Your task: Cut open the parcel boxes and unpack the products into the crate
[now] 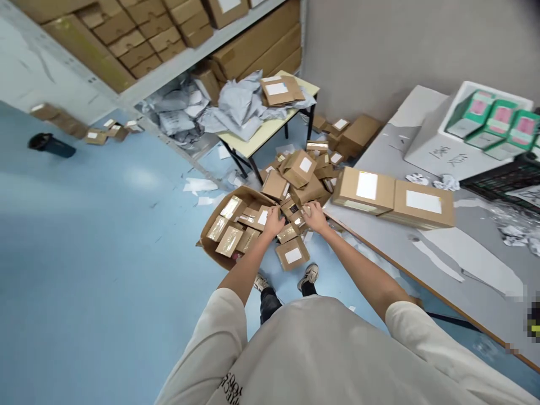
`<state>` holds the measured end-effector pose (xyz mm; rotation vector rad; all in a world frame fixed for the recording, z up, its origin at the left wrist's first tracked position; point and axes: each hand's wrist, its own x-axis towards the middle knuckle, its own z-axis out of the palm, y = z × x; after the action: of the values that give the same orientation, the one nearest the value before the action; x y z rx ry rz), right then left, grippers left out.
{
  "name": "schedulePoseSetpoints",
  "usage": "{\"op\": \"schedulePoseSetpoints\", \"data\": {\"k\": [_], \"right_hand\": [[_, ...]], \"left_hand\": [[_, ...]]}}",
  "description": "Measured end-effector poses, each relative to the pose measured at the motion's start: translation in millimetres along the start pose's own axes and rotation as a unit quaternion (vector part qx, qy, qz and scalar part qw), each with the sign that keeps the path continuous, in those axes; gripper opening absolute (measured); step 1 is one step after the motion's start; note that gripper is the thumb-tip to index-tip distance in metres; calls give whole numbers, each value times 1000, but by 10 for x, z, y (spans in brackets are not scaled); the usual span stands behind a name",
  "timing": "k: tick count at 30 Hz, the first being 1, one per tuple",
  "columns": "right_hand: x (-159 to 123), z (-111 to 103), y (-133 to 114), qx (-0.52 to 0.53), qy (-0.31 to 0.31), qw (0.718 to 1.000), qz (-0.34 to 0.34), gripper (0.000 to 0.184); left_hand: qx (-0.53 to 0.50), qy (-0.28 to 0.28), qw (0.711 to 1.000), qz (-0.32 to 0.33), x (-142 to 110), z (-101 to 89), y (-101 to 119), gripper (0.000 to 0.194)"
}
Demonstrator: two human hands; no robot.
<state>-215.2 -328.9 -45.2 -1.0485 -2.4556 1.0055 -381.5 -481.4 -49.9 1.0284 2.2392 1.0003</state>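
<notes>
Fingers (311,206) of left hand (274,223) and right hand (315,217) blur against cartons (288,232), grip unclear.

Bright, even indoor light; soft detail and wide-angle stretch.
Light seems to fall from above: left of the yellow-topped table (250,148), a pale glare patch blooms on the blue floor (141,174), while shade gathers beneath the tabletop. In front of the table, glossy tape (231,207) on the small cartons (230,242) throws hard highlights. Behind it, the grey wall (400,50) darkens toward the upper right corner. Left of it, the metal shelving (228,35) slants steeply with lens distortion, and the dark bin (54,145) beyond looks smeared. Far to the table's right, coarse pixel blocks cover a strip at the border.
</notes>
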Motion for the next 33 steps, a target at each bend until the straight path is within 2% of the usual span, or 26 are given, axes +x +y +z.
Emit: {"op": "schedulePoseSetpoints", "data": {"k": [10, 14, 18, 21, 25, 29, 33], "right_hand": [[-183, 2028, -1382, -5, -120, 993, -23, 40], [-237, 2618, -1904, -7, -156, 987, -25, 39], [-206, 3031, -2274, -7, -186, 982, -40, 40], [-140, 3293, -2380, -13, -205, 977, -48, 41], [-69, 3630, -2308, -30, -237, 970, -40, 40], [-6, 3985, -2072, -43, -283, 958, -28, 43], [170, 4476, -1690, -51, -319, 946, -29, 48]], "left_hand": [[-16, 18, 993, -116, -912, -1551, -1985, 54], [-24, 18, 985, -167, -1171, -2116, -2555, 55], [-57, 42, 972, -223, -1344, -2472, -2972, 57], [-58, 63, 964, -250, -1445, -2552, -3264, 58], [-54, 50, 962, -261, -1564, -2462, -3629, 60], [-72, 60, 948, -303, -1591, -2250, -3976, 60], [-87, 83, 933, -340, -1480, -1898, -4453, 59]]}}
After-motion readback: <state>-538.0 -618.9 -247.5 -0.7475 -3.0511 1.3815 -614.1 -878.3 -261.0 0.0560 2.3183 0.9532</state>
